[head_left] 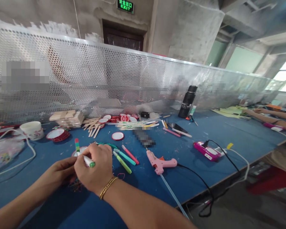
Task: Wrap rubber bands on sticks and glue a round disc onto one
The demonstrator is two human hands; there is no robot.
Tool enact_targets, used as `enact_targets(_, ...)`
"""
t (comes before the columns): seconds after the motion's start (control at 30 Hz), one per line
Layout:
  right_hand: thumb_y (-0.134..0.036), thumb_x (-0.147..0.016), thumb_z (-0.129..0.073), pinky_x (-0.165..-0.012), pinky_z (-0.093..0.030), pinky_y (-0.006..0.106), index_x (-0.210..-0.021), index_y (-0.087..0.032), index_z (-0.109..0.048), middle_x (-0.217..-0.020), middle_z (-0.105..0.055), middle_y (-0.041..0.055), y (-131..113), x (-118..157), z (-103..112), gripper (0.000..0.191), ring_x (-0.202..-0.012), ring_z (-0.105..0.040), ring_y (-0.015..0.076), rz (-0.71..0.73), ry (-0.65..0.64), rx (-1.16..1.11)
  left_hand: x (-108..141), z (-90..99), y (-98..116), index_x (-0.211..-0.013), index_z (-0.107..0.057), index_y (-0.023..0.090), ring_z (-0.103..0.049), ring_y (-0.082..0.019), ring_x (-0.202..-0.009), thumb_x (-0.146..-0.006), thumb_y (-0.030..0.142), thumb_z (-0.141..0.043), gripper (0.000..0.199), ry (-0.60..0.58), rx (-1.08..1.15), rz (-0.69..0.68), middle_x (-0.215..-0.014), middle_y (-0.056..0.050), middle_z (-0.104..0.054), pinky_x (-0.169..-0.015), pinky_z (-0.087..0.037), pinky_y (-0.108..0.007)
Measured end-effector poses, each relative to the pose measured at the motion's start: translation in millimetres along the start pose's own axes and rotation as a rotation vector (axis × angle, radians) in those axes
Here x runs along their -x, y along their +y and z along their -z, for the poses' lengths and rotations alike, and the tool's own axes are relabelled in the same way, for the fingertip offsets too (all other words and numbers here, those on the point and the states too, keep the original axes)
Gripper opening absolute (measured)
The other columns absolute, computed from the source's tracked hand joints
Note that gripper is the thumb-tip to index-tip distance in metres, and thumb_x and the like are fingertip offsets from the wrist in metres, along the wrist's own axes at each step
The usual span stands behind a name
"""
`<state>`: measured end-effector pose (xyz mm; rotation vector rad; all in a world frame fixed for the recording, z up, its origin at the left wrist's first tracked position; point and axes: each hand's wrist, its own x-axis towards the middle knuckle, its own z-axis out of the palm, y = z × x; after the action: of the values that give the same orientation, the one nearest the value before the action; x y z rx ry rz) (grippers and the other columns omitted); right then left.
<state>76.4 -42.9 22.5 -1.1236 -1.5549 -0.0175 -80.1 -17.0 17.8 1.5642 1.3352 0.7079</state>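
My right hand (95, 167), with a gold chain bracelet at its wrist, grips a white felt-tip marker (87, 160) with a green end. The marker's tip meets a flat craft stick (77, 145) striped in red and green bands. My left hand (65, 168) is closed around the lower part of that stick, which is mostly hidden by the fingers. A red-rimmed white lid lies partly hidden behind the hands. Right of them are a pink marker (130, 154), a turquoise marker (125, 157) and a light green marker (122, 162). Small coloured bits lie beneath my left hand.
A pink glue gun (160, 163) with a trailing cord rests to the right, near a magenta device (207, 151). Bare craft sticks (92, 126), lids (118, 136), a white cup (32, 130) and a black bottle (187, 101) line the back. Another person's arms (267, 117) are far right.
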Motion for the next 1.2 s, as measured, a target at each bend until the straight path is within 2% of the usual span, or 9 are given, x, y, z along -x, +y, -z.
enact_targets(0.1,-0.024,-0.073,-0.055,-0.080,-0.038,0.033,-0.073,-0.021,-0.049,-0.066,-0.058,-0.0019,0.7,-0.4,-0.1,0.007,-0.070,-0.057,0.0150,0.004,0.005,-0.032,0.0,0.8,0.7,-0.099,-0.065,0.013,-0.034,-0.009,-0.047,-0.064,0.058,-0.068,0.057,-0.085,0.041,-0.006,-0.050,0.003,-0.049,-0.047,-0.024,-0.021)
enact_targets(0.23,-0.025,-0.074,-0.055,-0.080,-0.038,0.034,-0.074,-0.021,-0.049,-0.068,-0.060,-0.0007,1.4,-0.8,-0.9,0.007,-0.072,-0.057,0.0160,-0.021,0.014,-0.009,-0.4,-0.5,2.3,-0.097,-0.065,0.012,-0.035,-0.009,-0.048,-0.065,0.063,-0.066,0.060,-0.098,0.068,-0.004,-0.051,0.003,-0.048,-0.048,-0.024,-0.021)
enact_targets(0.57,-0.025,-0.073,-0.055,-0.079,-0.039,0.033,-0.074,-0.022,-0.048,-0.067,-0.059,-0.0017,1.6,-1.6,0.4,0.007,-0.070,-0.057,0.0150,-0.003,0.003,0.011,1.7,-1.1,5.0,-0.096,-0.065,0.013,-0.036,-0.009,-0.047,-0.064,0.063,-0.066,0.060,-0.088,0.061,-0.003,-0.049,0.004,-0.048,-0.048,-0.023,-0.021)
enact_targets(0.7,-0.025,-0.074,-0.054,-0.078,-0.039,0.032,-0.074,-0.021,-0.048,-0.067,-0.059,-0.0014,1.4,-2.2,1.3,0.007,-0.070,-0.057,0.0149,-0.004,0.006,0.024,2.4,-1.9,7.6,-0.098,-0.065,0.014,-0.034,-0.009,-0.046,-0.062,0.057,-0.070,0.056,-0.071,0.051,-0.002,-0.048,0.004,-0.047,-0.047,-0.023,-0.021)
enact_targets(0.83,-0.025,-0.074,-0.055,-0.078,-0.039,0.031,-0.074,-0.021,-0.048,-0.065,-0.059,-0.0020,1.4,-2.2,0.9,0.007,-0.068,-0.057,0.0144,0.023,-0.008,-0.002,1.2,-1.4,5.4,-0.094,-0.066,0.014,-0.036,-0.010,-0.046,-0.062,0.060,-0.068,0.057,-0.061,0.052,-0.005,-0.048,0.003,-0.048,-0.046,-0.024,-0.021)
enact_targets(1.0,-0.025,-0.073,-0.055,-0.078,-0.039,0.032,-0.074,-0.022,-0.049,-0.067,-0.059,-0.0017,1.7,-2.2,0.2,0.008,-0.070,-0.058,0.0147,-0.019,-0.002,0.038,-0.7,0.5,0.9,-0.103,-0.064,0.015,-0.033,-0.009,-0.044,-0.065,0.056,-0.069,0.056,-0.079,0.072,0.010,-0.047,0.005,-0.047,-0.045,-0.023,-0.021)
enact_targets(1.2,-0.025,-0.073,-0.056,-0.077,-0.039,0.031,-0.074,-0.021,-0.049,-0.065,-0.058,-0.0026,1.4,-3.1,0.1,0.008,-0.069,-0.058,0.0140,0.013,-0.014,0.044,-2.1,1.5,-0.6,-0.100,-0.065,0.015,-0.037,-0.011,-0.046,-0.063,0.064,-0.066,0.061,-0.075,0.058,0.001,-0.049,0.003,-0.049,-0.047,-0.025,-0.022)
